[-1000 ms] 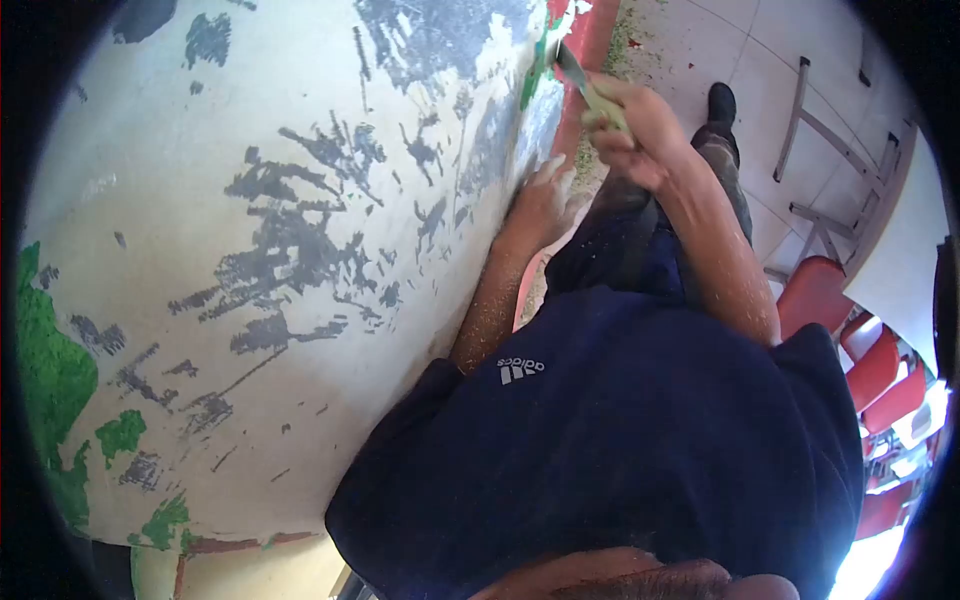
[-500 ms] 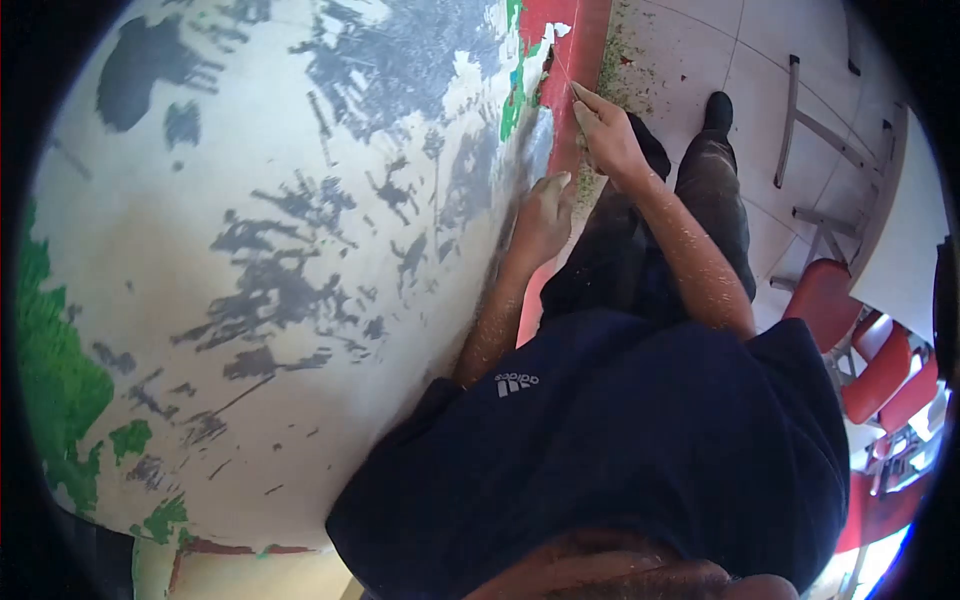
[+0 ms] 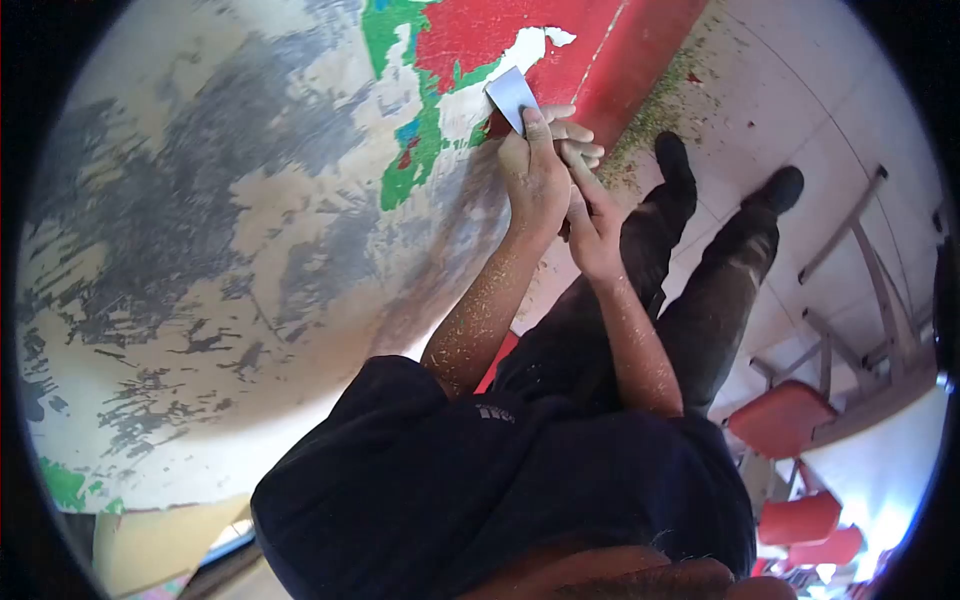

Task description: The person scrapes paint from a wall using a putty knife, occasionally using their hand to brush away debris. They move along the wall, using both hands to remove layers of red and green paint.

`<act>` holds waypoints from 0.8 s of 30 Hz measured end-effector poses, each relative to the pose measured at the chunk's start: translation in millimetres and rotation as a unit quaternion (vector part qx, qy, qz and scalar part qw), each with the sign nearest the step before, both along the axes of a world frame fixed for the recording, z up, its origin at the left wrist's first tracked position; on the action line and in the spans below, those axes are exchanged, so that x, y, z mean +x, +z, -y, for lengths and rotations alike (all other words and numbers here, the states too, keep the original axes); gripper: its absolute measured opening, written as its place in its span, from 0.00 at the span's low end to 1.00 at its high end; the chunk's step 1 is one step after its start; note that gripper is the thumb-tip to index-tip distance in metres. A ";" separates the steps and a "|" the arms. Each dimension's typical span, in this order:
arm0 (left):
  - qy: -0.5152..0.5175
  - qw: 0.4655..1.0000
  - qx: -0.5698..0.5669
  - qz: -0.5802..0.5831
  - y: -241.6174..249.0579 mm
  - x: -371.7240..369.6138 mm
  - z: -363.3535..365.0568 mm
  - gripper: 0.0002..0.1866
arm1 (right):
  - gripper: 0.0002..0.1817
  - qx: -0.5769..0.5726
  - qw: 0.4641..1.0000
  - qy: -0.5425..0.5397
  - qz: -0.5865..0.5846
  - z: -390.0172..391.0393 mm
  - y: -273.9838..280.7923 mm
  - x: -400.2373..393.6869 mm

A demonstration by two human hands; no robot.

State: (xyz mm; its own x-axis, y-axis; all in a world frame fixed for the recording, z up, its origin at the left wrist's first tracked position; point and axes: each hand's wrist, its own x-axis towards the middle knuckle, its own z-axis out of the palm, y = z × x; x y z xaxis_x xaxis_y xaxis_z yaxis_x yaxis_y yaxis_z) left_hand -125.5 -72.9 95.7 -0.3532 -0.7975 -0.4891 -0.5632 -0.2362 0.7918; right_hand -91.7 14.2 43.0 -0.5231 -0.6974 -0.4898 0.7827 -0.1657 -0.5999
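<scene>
A flat metal scraper (image 3: pixel 511 97) is tilted up with its blade over the edge of the peeling paint on the wall (image 3: pixel 290 360). My left hand (image 3: pixel 538 182) pinches the scraper, thumb on the blade and fingers behind it. Just below and to the right, my right hand (image 3: pixel 596 228) is closed around the scraper's handle, which is mostly hidden between the hands. Red paint (image 3: pixel 480 35), green paint (image 3: pixel 400 185) and bare white patches surround the blade. Pale flecks cover both forearms.
Paint flakes (image 3: pixel 655 115) lie on the tiled floor (image 3: pixel 790 100) along the wall's base. My legs and dark shoes (image 3: pixel 785 188) are right of the wall. Red chairs (image 3: pixel 783 418) and a pale tabletop (image 3: pixel 885 450) stand at the lower right.
My left hand has come off the wall to join my right hand at the scraper. The blade now shows its flat face. The view has shifted, showing more red and green paint.
</scene>
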 end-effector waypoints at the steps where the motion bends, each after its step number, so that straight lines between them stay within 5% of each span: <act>1: 0.004 1.000 -0.014 0.008 -5.9 -3.2 3.2 0.27 | 0.22 0.007 0.996 -0.042 -0.085 8.0 -11.4 1.0; 3: 0.025 0.999 -0.041 0.021 -10.7 -3.5 2.3 0.26 | 0.20 0.016 0.960 -0.130 -0.246 18.7 -21.5 2.8; 8: 0.073 0.994 -0.075 0.029 -2.2 -24.0 0.3 0.25 | 0.16 0.019 0.973 -0.129 -0.193 30.1 -15.3 -21.2; 14: 0.126 0.988 -0.084 0.039 -0.2 -25.5 -4.8 0.23 | 0.17 0.031 0.954 -0.108 -0.279 20.7 -23.9 -18.4; 19: 0.108 0.985 -0.127 0.052 -15.2 -14.7 -3.5 0.21 | 0.15 0.009 0.958 -0.131 -0.254 23.5 -30.6 -8.6; 24: 0.038 0.986 -0.161 0.029 20.4 -56.3 12.6 0.22 | 0.14 -0.038 0.952 -0.187 -0.238 53.4 -9.1 -46.8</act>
State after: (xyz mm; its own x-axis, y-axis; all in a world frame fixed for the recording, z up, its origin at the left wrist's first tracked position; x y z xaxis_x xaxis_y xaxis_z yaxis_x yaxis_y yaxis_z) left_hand -181.8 -85.5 116.1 -0.2657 -0.9377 -0.2240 -0.6008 -0.0207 0.7992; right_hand -138.5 -39.2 33.9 -0.8919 -0.4432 -0.0900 0.3026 -0.4370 -0.8470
